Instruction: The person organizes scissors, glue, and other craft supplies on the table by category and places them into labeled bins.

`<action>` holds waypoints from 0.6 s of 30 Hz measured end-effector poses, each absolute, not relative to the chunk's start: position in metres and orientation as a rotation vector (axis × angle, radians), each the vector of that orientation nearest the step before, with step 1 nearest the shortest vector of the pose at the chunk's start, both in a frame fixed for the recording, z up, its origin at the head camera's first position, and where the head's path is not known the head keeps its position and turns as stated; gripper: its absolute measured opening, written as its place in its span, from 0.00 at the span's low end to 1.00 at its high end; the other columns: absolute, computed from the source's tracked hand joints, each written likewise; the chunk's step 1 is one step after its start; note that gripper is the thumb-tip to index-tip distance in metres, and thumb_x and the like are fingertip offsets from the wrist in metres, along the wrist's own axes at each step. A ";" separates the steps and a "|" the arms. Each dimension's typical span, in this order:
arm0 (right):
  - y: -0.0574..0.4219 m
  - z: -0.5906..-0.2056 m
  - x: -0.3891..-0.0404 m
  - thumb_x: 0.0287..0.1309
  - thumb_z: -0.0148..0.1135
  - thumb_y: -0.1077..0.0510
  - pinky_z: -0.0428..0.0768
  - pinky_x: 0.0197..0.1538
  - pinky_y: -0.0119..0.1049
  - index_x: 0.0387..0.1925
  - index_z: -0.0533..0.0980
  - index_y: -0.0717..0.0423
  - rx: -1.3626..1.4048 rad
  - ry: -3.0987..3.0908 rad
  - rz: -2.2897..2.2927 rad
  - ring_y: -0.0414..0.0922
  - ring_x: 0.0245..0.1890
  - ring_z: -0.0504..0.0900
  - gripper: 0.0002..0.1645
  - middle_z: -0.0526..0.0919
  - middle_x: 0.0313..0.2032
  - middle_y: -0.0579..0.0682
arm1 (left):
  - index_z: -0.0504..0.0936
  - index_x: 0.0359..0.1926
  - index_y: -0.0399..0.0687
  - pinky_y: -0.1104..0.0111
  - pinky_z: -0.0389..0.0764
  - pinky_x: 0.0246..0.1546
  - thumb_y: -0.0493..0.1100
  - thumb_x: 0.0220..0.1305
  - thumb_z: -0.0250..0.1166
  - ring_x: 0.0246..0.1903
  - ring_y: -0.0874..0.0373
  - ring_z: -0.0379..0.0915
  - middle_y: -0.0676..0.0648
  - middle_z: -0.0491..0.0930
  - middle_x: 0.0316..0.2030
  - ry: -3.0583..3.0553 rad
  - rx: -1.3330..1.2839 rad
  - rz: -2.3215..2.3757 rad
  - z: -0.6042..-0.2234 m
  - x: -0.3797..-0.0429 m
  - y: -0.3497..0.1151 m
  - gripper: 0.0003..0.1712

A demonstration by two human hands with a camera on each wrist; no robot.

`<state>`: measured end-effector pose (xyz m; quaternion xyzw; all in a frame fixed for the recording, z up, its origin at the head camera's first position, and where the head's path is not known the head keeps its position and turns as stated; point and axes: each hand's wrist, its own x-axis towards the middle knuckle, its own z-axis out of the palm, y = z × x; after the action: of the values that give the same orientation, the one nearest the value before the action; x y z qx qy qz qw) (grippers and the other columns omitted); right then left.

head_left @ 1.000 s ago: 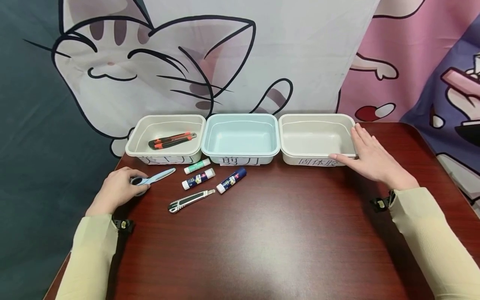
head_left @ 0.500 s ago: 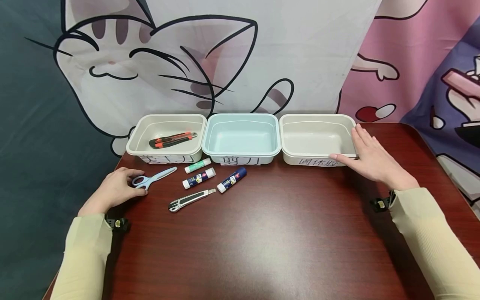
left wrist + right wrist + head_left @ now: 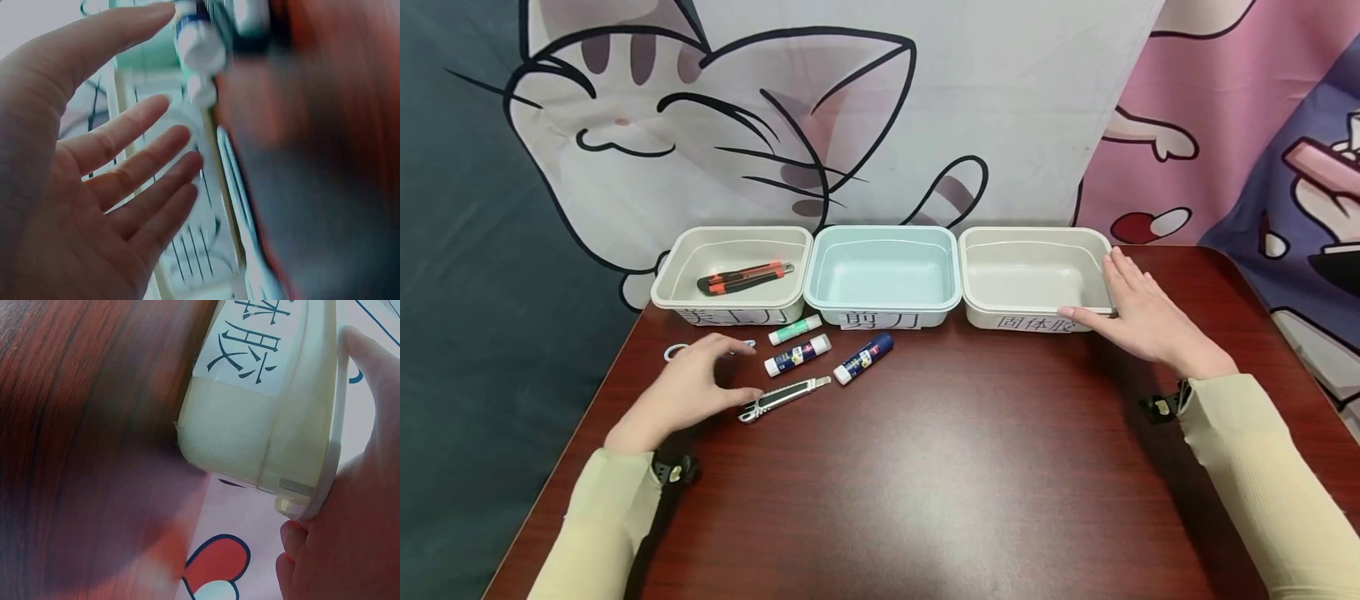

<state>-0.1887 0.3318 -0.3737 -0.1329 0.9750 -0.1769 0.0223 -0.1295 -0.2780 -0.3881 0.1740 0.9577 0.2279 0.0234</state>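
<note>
My left hand (image 3: 696, 387) hovers over the light-blue scissors (image 3: 749, 343), hiding most of them; a handle loop and the tip show. Its fingers are spread and hold nothing in the left wrist view. The thumb tip is close to the handle end of a silver-and-black utility knife (image 3: 784, 397); whether they touch, I cannot tell. A green glue stick (image 3: 794, 330) and two dark-blue glue sticks, one (image 3: 797, 356) beside the other (image 3: 863, 359), lie to its right. My right hand (image 3: 1150, 325) rests, fingers straight, on the right end of a cream bin (image 3: 1033, 260).
A light-blue bin (image 3: 883, 271) stands in the middle of the row. Left of it, another cream bin (image 3: 688, 279) contains red-and-black utility knives (image 3: 743, 280). Each bin bears a paper label in front. A printed cloth (image 3: 1015, 100) hangs behind the table (image 3: 925, 467).
My left hand first drew back left from the scissors' handles, leaving them on the table, then moved right over them toward the silver utility knife. The right hand stays put.
</note>
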 end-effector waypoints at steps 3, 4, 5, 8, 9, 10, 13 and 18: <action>0.331 -0.373 -0.188 0.68 0.57 0.32 0.34 0.75 0.54 0.77 0.40 0.73 -0.412 3.020 -0.550 0.62 0.77 0.33 0.63 0.35 0.78 0.68 | 0.84 0.48 0.46 0.52 0.76 0.48 0.55 0.48 0.83 0.43 0.50 0.76 0.47 0.81 0.43 2.893 0.572 0.678 -0.390 -0.126 -0.264 0.30; 0.331 -0.374 -0.189 0.68 0.57 0.32 0.34 0.75 0.54 0.77 0.40 0.72 -0.412 3.021 -0.551 0.62 0.77 0.33 0.63 0.36 0.77 0.69 | 0.84 0.46 0.47 0.53 0.77 0.45 0.56 0.47 0.83 0.41 0.52 0.75 0.49 0.81 0.41 2.874 0.588 0.670 -0.392 -0.126 -0.261 0.29; 0.331 -0.373 -0.189 0.68 0.57 0.32 0.34 0.75 0.54 0.77 0.39 0.72 -0.412 3.021 -0.553 0.61 0.78 0.33 0.63 0.36 0.77 0.69 | 0.84 0.44 0.48 0.55 0.77 0.43 0.55 0.46 0.84 0.38 0.54 0.75 0.51 0.80 0.39 2.861 0.598 0.662 -0.393 -0.125 -0.259 0.28; 0.331 -0.374 -0.189 0.68 0.57 0.32 0.34 0.75 0.54 0.78 0.38 0.70 -0.412 3.024 -0.557 0.61 0.78 0.33 0.63 0.36 0.77 0.69 | 0.85 0.41 0.50 0.59 0.77 0.39 0.51 0.45 0.85 0.34 0.58 0.74 0.54 0.79 0.33 2.837 0.627 0.649 -0.397 -0.125 -0.255 0.24; 0.331 -0.374 -0.189 0.68 0.57 0.32 0.34 0.75 0.54 0.78 0.38 0.70 -0.412 3.024 -0.558 0.61 0.78 0.33 0.63 0.36 0.77 0.69 | 0.86 0.41 0.50 0.60 0.77 0.37 0.49 0.45 0.85 0.33 0.58 0.74 0.55 0.78 0.32 2.831 0.633 0.649 -0.398 -0.125 -0.254 0.23; 0.331 -0.374 -0.189 0.68 0.57 0.32 0.34 0.75 0.55 0.78 0.37 0.70 -0.413 3.024 -0.559 0.61 0.78 0.33 0.63 0.36 0.77 0.69 | 0.86 0.40 0.50 0.61 0.77 0.36 0.48 0.46 0.84 0.33 0.59 0.74 0.56 0.77 0.31 2.828 0.640 0.648 -0.398 -0.125 -0.253 0.21; 0.331 -0.375 -0.189 0.68 0.57 0.33 0.34 0.75 0.55 0.78 0.37 0.70 -0.418 3.025 -0.561 0.61 0.78 0.33 0.63 0.36 0.77 0.69 | 0.88 0.39 0.49 0.63 0.77 0.34 0.43 0.49 0.82 0.31 0.60 0.74 0.57 0.78 0.29 2.824 0.648 0.646 -0.399 -0.124 -0.251 0.16; 0.331 -0.376 -0.190 0.68 0.58 0.33 0.35 0.75 0.55 0.78 0.38 0.70 -0.425 3.031 -0.559 0.61 0.78 0.33 0.63 0.36 0.77 0.69 | 0.90 0.41 0.46 0.64 0.77 0.32 0.39 0.54 0.79 0.30 0.62 0.74 0.58 0.79 0.29 2.821 0.644 0.629 -0.399 -0.124 -0.250 0.12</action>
<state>-0.1898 0.3315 -0.3755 -0.1365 0.9741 -0.1797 0.0151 -0.1240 -0.2504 -0.3988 0.2165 0.9488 0.2116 0.0902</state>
